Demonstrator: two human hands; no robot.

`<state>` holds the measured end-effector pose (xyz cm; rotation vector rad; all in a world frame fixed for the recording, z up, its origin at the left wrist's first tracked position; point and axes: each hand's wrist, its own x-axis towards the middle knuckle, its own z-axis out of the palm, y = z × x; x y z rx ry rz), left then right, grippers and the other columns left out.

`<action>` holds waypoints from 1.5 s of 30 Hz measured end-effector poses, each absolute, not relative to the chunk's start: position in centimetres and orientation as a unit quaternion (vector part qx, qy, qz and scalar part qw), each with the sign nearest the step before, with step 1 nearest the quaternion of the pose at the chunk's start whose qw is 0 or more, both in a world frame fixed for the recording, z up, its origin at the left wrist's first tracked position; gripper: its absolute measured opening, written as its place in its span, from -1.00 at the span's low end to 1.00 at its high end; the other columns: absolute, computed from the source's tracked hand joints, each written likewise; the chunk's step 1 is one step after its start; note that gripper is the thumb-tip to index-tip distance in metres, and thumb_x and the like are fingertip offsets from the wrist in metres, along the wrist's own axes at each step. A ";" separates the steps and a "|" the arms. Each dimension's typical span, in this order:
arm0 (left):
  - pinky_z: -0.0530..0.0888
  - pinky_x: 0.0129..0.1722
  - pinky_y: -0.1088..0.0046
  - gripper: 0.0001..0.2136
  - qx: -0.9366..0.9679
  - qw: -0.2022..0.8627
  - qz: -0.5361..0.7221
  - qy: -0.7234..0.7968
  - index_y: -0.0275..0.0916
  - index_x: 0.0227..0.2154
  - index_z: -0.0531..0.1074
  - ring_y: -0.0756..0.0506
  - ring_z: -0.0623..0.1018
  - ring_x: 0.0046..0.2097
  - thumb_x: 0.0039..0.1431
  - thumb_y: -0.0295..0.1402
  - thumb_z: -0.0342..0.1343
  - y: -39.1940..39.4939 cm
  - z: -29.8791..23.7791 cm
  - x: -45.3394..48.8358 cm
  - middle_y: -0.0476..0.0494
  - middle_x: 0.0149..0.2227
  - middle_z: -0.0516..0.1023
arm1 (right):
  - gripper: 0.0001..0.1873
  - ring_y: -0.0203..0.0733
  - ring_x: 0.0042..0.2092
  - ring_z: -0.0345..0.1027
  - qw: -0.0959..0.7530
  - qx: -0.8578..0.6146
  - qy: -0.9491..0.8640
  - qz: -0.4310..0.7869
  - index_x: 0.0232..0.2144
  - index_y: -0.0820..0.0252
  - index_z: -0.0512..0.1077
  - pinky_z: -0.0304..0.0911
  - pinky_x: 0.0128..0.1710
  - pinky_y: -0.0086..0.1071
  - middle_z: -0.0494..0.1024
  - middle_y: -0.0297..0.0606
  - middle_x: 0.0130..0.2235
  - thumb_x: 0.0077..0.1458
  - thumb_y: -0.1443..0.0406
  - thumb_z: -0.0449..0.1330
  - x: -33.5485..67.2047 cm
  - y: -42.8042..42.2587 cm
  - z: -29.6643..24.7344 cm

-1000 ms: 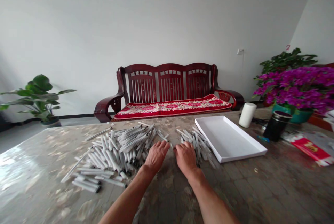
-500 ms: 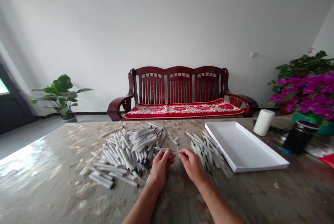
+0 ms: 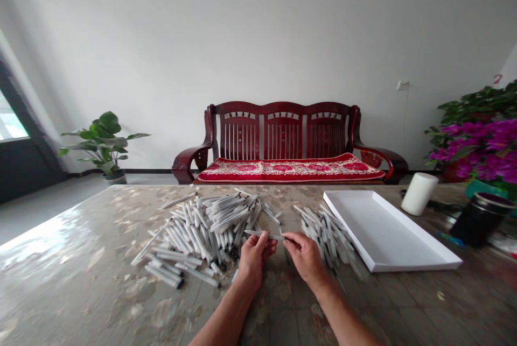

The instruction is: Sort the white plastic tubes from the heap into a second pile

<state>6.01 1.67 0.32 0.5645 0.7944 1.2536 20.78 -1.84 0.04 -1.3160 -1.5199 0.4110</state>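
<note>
Pinched in my left hand (image 3: 254,254) is a slim whitish pen (image 3: 272,236), lying nearly level and pointing right. The fingertips of my right hand (image 3: 302,254) are closed at that pen's right end, where a small dark bit shows; what exactly they grip is too small to make out. To the left of my hands spreads a large heap of whitish pens (image 3: 197,233), many with black ends. A smaller pile of similar clear and dark pens (image 3: 329,235) lies just right of my right hand.
A shallow white box lid (image 3: 416,268) lies right of the small pile. Beyond it stand a white cylinder (image 3: 420,193), a black cup (image 3: 480,222) and purple flowers (image 3: 480,147). A wooden bench (image 3: 283,136) is behind the patterned table (image 3: 100,281).
My hands have come together: the gap between the pen's right end and my right fingertips has closed. The whole view has shifted slightly, so things appear further right.
</note>
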 end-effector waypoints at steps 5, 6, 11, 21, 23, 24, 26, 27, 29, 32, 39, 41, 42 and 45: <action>0.54 -0.46 0.55 -0.50 0.253 0.695 0.570 0.358 -0.31 -0.52 0.49 -0.01 0.60 -0.47 -0.51 -0.14 0.57 1.8 0.2 6.1 -0.02 -0.55 0.57 | -0.61 -0.15 -0.39 0.50 0.505 -0.589 -0.580 0.248 -0.33 0.13 0.55 0.33 -0.40 -0.41 0.61 -0.24 -0.42 0.21 0.03 0.04 20.8 -1.7 -0.1; 0.54 -0.46 0.55 -0.50 0.255 0.693 0.570 0.360 -0.31 -0.51 0.49 -0.02 0.60 -0.47 -0.51 -0.14 0.57 1.8 0.2 6.1 -0.02 -0.55 0.57 | -0.58 -0.15 -0.44 0.48 0.496 -0.600 -0.575 0.252 -0.40 0.12 0.53 0.30 -0.46 -0.41 0.58 -0.26 -0.49 0.22 0.01 0.02 20.8 -1.7 -0.1; 0.55 -0.44 0.53 -0.50 0.271 0.683 0.574 0.361 -0.30 -0.52 0.50 -0.03 0.60 -0.45 -0.48 -0.09 0.55 1.7 0.1 6.2 -0.04 -0.54 0.59 | -0.77 -0.13 -0.30 0.53 0.514 -0.595 -0.584 0.204 -0.35 0.10 0.54 0.36 -0.28 -0.39 0.64 -0.24 -0.36 0.09 0.15 0.13 20.7 -1.6 0.0; 0.54 -0.44 0.50 -0.51 0.284 0.668 0.578 0.374 -0.28 -0.53 0.49 -0.03 0.59 -0.47 -0.47 -0.07 0.53 1.6 0.4 6.4 -0.02 -0.56 0.57 | -0.70 -0.14 -0.37 0.51 0.507 -0.610 -0.573 0.206 -0.43 0.09 0.54 0.36 -0.33 -0.39 0.62 -0.25 -0.43 0.13 0.08 0.12 20.9 -1.4 -0.5; 0.55 -0.43 0.49 -0.51 0.285 0.666 0.578 0.376 -0.28 -0.53 0.49 -0.03 0.59 -0.47 -0.47 -0.06 0.53 1.6 0.4 6.4 -0.04 -0.56 0.58 | -0.74 -0.12 -0.26 0.53 0.523 -0.598 -0.576 0.194 -0.32 0.09 0.56 0.38 -0.22 -0.37 0.66 -0.23 -0.31 0.09 0.10 0.17 20.8 -1.4 -0.4; 0.55 -0.43 0.49 -0.50 0.285 0.666 0.576 0.377 -0.29 -0.53 0.48 -0.04 0.59 -0.47 -0.48 -0.06 0.53 1.6 0.5 6.4 -0.04 -0.56 0.58 | -0.72 -0.11 -0.23 0.54 0.528 -0.595 -0.574 0.195 -0.27 0.10 0.56 0.38 -0.20 -0.36 0.67 -0.22 -0.27 0.09 0.09 0.17 20.8 -1.5 -0.3; 0.54 -0.43 0.49 -0.49 0.284 0.666 0.576 0.379 -0.29 -0.51 0.49 -0.04 0.60 -0.47 -0.49 -0.07 0.53 1.5 0.5 6.4 -0.04 -0.55 0.57 | -0.66 -0.12 -0.27 0.54 0.518 -0.603 -0.570 0.209 -0.30 0.10 0.56 0.38 -0.27 -0.37 0.66 -0.22 -0.31 0.16 0.04 0.10 20.8 -1.5 -0.3; 0.54 -0.44 0.49 -0.49 0.284 0.666 0.576 0.380 -0.29 -0.51 0.49 -0.05 0.60 -0.47 -0.49 -0.07 0.54 1.5 0.5 6.4 -0.03 -0.55 0.57 | -0.61 -0.13 -0.32 0.53 0.505 -0.611 -0.569 0.219 -0.35 0.10 0.55 0.36 -0.33 -0.38 0.64 -0.22 -0.37 0.20 0.01 0.04 20.8 -1.6 -0.3; 0.53 -0.45 0.49 -0.49 0.284 0.663 0.579 0.381 -0.29 -0.50 0.49 -0.04 0.59 -0.48 -0.50 -0.07 0.53 1.5 0.4 6.5 -0.03 -0.56 0.57 | -0.53 -0.15 -0.40 0.50 0.478 -0.626 -0.572 0.231 -0.46 0.09 0.52 0.31 -0.42 -0.40 0.60 -0.24 -0.46 0.24 -0.01 -0.02 20.8 -1.6 -0.3; 0.54 -0.44 0.47 -0.50 0.284 0.657 0.584 0.383 -0.29 -0.51 0.47 -0.05 0.59 -0.48 -0.47 -0.07 0.53 1.7 0.1 6.5 -0.04 -0.57 0.56 | -0.64 -0.13 -0.35 0.51 0.481 -0.617 -0.583 0.219 -0.42 0.09 0.53 0.34 -0.35 -0.39 0.63 -0.24 -0.42 0.16 0.03 0.08 20.8 -1.6 -0.1; 0.54 -0.44 0.45 -0.51 0.298 0.648 0.581 0.392 -0.29 -0.52 0.47 -0.09 0.61 -0.47 -0.44 -0.06 0.51 1.7 -0.1 6.5 -0.05 -0.57 0.57 | -0.62 -0.12 -0.43 0.50 0.491 -0.613 -0.555 0.273 -0.40 0.09 0.50 0.34 -0.45 -0.38 0.60 -0.25 -0.46 0.15 0.01 0.03 20.5 -1.6 0.1; 0.55 -0.45 0.44 -0.52 0.305 0.644 0.579 0.396 -0.28 -0.54 0.45 -0.09 0.60 -0.48 -0.41 -0.05 0.50 1.7 -0.1 6.5 -0.06 -0.57 0.56 | -0.65 -0.14 -0.48 0.48 0.485 -0.619 -0.552 0.277 -0.45 0.08 0.48 0.31 -0.50 -0.38 0.58 -0.28 -0.51 0.13 0.03 0.05 20.5 -1.5 -0.1; 0.55 -0.45 0.44 -0.53 0.303 0.641 0.581 0.399 -0.28 -0.56 0.44 -0.08 0.60 -0.48 -0.40 -0.05 0.50 1.7 -0.1 6.5 -0.06 -0.58 0.56 | -0.68 -0.14 -0.48 0.48 0.488 -0.617 -0.553 0.276 -0.44 0.08 0.49 0.31 -0.49 -0.39 0.58 -0.29 -0.50 0.11 0.05 0.06 20.7 -1.5 -0.1; 0.55 -0.44 0.45 -0.54 0.288 0.635 0.594 0.402 -0.28 -0.56 0.42 -0.07 0.61 -0.46 -0.36 -0.06 0.50 1.9 0.0 6.3 -0.04 -0.57 0.54 | -0.77 -0.14 -0.43 0.52 0.500 -0.613 -0.556 0.257 -0.38 0.07 0.52 0.36 -0.43 -0.37 0.62 -0.29 -0.45 0.09 0.14 0.10 21.3 -1.3 -0.2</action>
